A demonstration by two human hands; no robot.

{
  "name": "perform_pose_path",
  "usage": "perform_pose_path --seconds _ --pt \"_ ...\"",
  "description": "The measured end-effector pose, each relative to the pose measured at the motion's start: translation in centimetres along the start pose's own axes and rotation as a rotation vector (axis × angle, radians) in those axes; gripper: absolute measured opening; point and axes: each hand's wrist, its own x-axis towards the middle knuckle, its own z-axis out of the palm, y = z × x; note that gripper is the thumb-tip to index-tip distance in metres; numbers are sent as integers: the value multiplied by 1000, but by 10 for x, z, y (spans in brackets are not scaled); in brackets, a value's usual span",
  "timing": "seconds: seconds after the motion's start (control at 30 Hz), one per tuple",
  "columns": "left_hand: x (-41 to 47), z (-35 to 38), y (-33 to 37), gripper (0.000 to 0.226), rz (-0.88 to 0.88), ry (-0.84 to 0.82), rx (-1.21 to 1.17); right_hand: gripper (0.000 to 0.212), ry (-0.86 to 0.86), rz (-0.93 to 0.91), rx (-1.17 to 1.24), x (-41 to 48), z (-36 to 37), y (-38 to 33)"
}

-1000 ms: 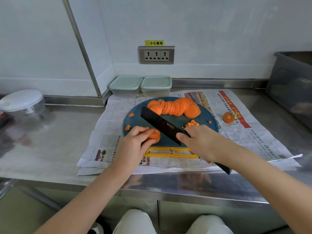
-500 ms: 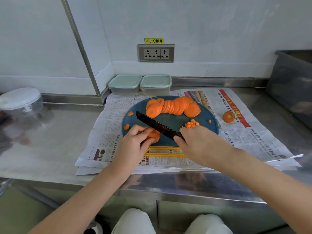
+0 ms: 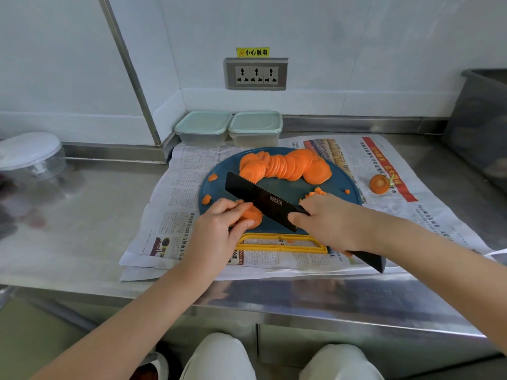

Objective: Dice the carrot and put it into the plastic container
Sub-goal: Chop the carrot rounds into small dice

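1. A small stack of carrot slices point(image 3: 251, 215) is being pinned to the blue cutting board point(image 3: 285, 187) by the left hand point(image 3: 216, 231). The fingers are curled down onto it, presumably to stop it sliding under the blade.
2. The black knife point(image 3: 260, 200) is being gripped by the right hand point(image 3: 329, 223), which is wrapped round the handle close to the blade. The blade is being held tilted, just beside the left fingers. Whether the edge is touching the stack cannot be told.
3. Most of the carrot is lying as an overlapping row of slices point(image 3: 285, 167) along the board's far side. A small diced pile point(image 3: 315, 192) is sitting just beyond the right hand, out of the cutting path.
4. Two plastic containers point(image 3: 204, 127) are standing lidded at the wall, just behind the board. No transfer is judged to have begun.
5. Bare board is being left between row and knife for cutting. The board's yellow handle point(image 3: 282, 242) is lying near the counter's front edge, so little room is being left on the near side.
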Motion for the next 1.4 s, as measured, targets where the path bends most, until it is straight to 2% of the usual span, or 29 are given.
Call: perform_pose_path --seconds 0.23,0.33,0.47,0.6,0.77,1.27,1.4 --pt "0 2 -2 38 -1 24 -11 40 41 18 -5 5 15 -5" --pt "-2 2 0 44 -17 17 -35 36 16 40 13 6 15 -5" --pt "-2 0 3 44 -31 0 -17 29 -66 160 235 6 11 -1" --pt "-2 -1 3 36 -16 22 -5 32 -85 149 353 1 10 1" --pt "-1 -2 2 33 2 27 1 34 -12 100 269 -10 1 -1" --pt "0 -2 3 34 -22 20 -29 35 28 53 135 -19 0 -10" --pt "1 0 1 33 -30 30 -53 32 -25 85 133 -15 -3 -12"
